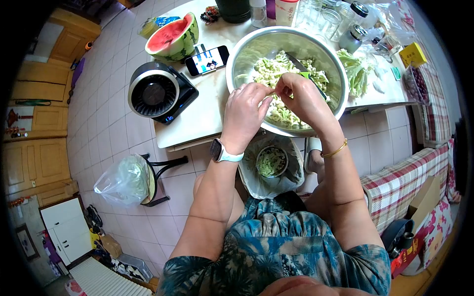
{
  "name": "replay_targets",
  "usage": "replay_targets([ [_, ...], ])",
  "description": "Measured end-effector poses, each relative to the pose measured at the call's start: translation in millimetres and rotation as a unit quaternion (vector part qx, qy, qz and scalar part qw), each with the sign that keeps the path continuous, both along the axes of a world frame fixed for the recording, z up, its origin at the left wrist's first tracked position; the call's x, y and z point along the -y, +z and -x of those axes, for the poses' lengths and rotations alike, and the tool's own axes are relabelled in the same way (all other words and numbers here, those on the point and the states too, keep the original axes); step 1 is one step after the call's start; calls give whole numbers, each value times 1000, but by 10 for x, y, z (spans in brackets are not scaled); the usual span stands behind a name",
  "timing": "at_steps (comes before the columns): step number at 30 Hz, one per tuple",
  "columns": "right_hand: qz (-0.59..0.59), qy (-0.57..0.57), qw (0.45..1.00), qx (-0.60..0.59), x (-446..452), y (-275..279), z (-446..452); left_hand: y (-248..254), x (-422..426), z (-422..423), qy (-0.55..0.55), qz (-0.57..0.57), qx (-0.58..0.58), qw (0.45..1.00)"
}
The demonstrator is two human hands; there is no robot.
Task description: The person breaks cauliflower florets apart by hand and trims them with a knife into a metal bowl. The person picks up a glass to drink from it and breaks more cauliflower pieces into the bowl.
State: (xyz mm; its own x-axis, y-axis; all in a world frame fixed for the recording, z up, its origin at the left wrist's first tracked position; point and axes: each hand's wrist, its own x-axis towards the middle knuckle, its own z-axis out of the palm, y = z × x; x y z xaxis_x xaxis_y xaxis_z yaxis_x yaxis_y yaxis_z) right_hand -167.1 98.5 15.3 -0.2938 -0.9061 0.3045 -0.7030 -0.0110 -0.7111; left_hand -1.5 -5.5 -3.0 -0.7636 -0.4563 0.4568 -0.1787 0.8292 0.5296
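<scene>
Bunching Fingertips Over a Basin of Cauliflower Florets

Clock centred on the basin, six o'clock towards my lap.

Item: one stainless-steel basin [242,59], wide, at the centre. Contents: many small cauliflower florets [269,68], pale green-white, loosely heaped; one knife [296,63], grey-bladed, green near the handle, at one o'clock inside, partly behind my right hand.

Item: my left hand [246,104], at seven o'clock, watch at the wrist; thumb and fingers curled inward.

Item: my right hand [302,96], at five o'clock, bracelet at the wrist; fingers bent, tips meeting those of the left above the florets. Whether either is clamped on a piece, I cannot tell; the fingers hide it.

Item: one larger cauliflower portion [354,71], long-stemmed, on the table at three o'clock, outside the basin.

Item: one tub of green scraps [271,162], within a lined bin [249,180], at six o'clock.

Item: one smartphone [207,60], screen lit, at ten o'clock; one cut watermelon [186,42], beyond it.

Condition, by my judgement: well advanced. Most of the basin's stock is broken small; the portion at three o'clock appears left to do.
</scene>
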Motion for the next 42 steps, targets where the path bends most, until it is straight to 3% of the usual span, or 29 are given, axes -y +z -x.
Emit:
replay_targets([
  [6, 56, 7, 995, -84, -42, -24, -28, -48, -42, 100, 26, 21, 2, 999],
  [9, 49, -3, 990, -134, -63, -78, -43, -55, -92, 156, 55, -21, 11, 998],
  [11, 60, -48, 989, -129, -68, -84, -68, -21, -133, 195, 70, -133, -47, 988],
  [12, 59, -51, 988, -130, -72, -94, -87, -3, -150, 214, 68, -133, -47, 988],
  [15, 88, -96, 986, -106, -72, -100, -165, 23, -182, 265, 72, -117, -91, 986],
  [18, 91, -140, 983, 70, -95, -33, -173, 65, -208, 286, 53, -49, -142, 987],
  [21, 86, -162, 970, 159, -117, 0, 51, 78, -267, 281, -15, -12, -164, 986],
  [23, 71, -104, 948, 292, -185, 111, 241, 79, -197, 274, -6, -16, -167, 986],
  [25, 54, -3, 939, 341, -348, 385, 317, 106, -121, 241, 49, -89, -133, 986],
  [29, 55, 105, 899, 422, -649, 704, 330, 65, -94, 191, -3, -99, -47, 994],
  [31, 38, 169, 902, 396, -727, 790, 305, 69, -124, 185, -3, -91, -21, 996],
  [33, 2, 289, 932, 218, -723, 842, 320, 29, -123, 187, -15, -69, -7, 997],
  [37, -124, 310, 895, 295, -746, 947, 257, 52, -96, 123, -12, -82, 0, 997],
  [39, -115, 209, 873, 426, -730, 816, 366, 63, -78, 82, 7, -78, 8, 997],
  [41, -57, 52, 948, 308, -572, 569, 528, 75, -65, 48, 15, -82, 11, 996],
  [42, -43, -25, 959, 280, -484, 411, 560, 81, -58, 33, 22, -86, 14, 996],
])
